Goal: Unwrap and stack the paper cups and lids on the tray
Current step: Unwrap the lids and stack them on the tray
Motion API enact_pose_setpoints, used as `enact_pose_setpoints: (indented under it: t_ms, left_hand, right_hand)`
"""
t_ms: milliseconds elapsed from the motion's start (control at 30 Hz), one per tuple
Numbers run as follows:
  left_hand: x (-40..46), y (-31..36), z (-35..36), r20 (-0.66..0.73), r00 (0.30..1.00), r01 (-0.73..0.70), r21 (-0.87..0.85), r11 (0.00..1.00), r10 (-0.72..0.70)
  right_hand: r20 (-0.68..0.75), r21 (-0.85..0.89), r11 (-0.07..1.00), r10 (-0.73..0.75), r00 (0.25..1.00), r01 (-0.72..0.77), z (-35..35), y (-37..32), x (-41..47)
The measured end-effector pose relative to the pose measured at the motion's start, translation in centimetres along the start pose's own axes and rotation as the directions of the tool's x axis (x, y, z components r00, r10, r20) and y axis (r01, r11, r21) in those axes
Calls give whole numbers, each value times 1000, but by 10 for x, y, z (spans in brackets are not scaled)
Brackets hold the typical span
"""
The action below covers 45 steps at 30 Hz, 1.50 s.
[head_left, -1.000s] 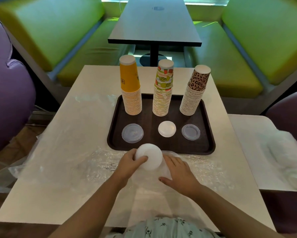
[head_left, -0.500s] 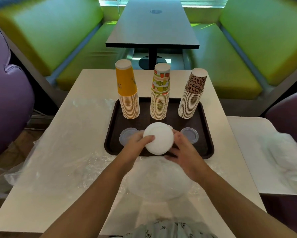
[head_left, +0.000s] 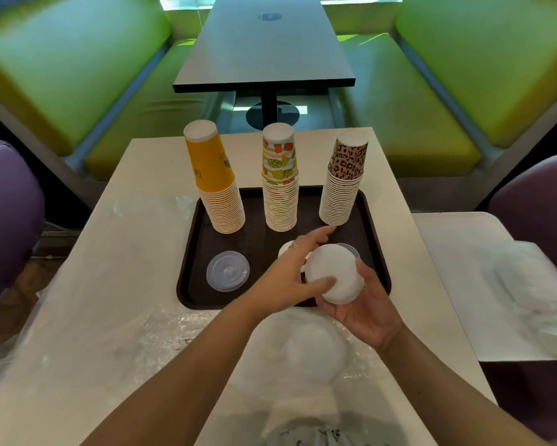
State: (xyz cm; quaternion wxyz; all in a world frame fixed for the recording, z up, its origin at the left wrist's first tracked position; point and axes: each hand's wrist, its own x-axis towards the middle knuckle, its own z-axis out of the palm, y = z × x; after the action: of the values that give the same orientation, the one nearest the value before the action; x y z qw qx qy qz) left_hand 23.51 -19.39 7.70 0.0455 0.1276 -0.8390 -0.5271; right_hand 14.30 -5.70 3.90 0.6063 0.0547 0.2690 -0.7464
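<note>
Three cup stacks (head_left: 280,178) stand at the far edge of the brown tray (head_left: 190,284). Both hands, left (head_left: 290,278) and right (head_left: 364,304), grip a white lid stack (head_left: 333,273) over the tray's near right corner, not yet placed. Clear lid (head_left: 227,271) lies near left.

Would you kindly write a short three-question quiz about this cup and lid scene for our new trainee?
1. True or false: the three stacks of upside-down paper cups stand on the dark brown plastic tray.
2. Which cup stack is farthest to the camera's right: A) yellow stack, B) fruit-print stack, C) leopard-print stack?
3. Fill in: the stack of white lids is held by ____ hands.

Key
1. True.
2. C.
3. Both: the left hand and the right hand grip it above the tray, near the clear plastic lid.
</note>
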Motion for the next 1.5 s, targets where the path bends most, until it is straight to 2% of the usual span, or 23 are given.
enact_pose_setpoints:
  t_ms: [67,167,333,600,733,867,1067,1167,1233,1300,1400,1500]
  left_hand:
    - [4,3,3,103,991,-97,153,983,82]
    - [12,3,9,128,985,-149,261,954,118]
    - [22,0,11,47,995,-93,239,967,84]
    - [34,-11,13,10,1000,-30,139,990,29]
    - [37,-8,17,52,998,-40,207,977,30]
    - [40,-11,20,30,999,-37,219,975,31]
    - [49,-13,17,20,998,53,50,997,-54]
    - [56,-17,17,-51,990,133,41,990,-131]
    - [61,-20,17,-72,977,209,102,973,-202]
    - [66,-21,20,14,965,249,243,937,-260]
    - [72,-23,34,152,945,194,450,872,-289]
    - [79,-26,51,215,932,128,561,818,-294]
  right_hand:
    - [-16,-43,999,5,1000,-6,-3,-3,1]
    - [-13,-60,998,35,999,-36,-8,-6,1]
    - [-41,-71,997,-9,999,6,-14,-13,2]
    - [-74,-26,1000,0,997,-2,-22,-21,7]
    - [-98,-51,999,11,995,-16,-24,-23,10]
    - [-103,-70,997,21,994,-28,-25,-27,11]
    - [-85,-8,1000,-5,996,5,-35,-33,10]
    - [-105,2,999,-42,994,43,-41,-40,8]
    - [-148,0,995,-94,985,95,-47,-49,5]
    - [-193,5,986,-160,968,164,-55,-58,2]
    - [-236,30,970,-229,945,242,-68,-72,-5]
    - [-241,28,957,-274,931,289,-74,-81,-9]
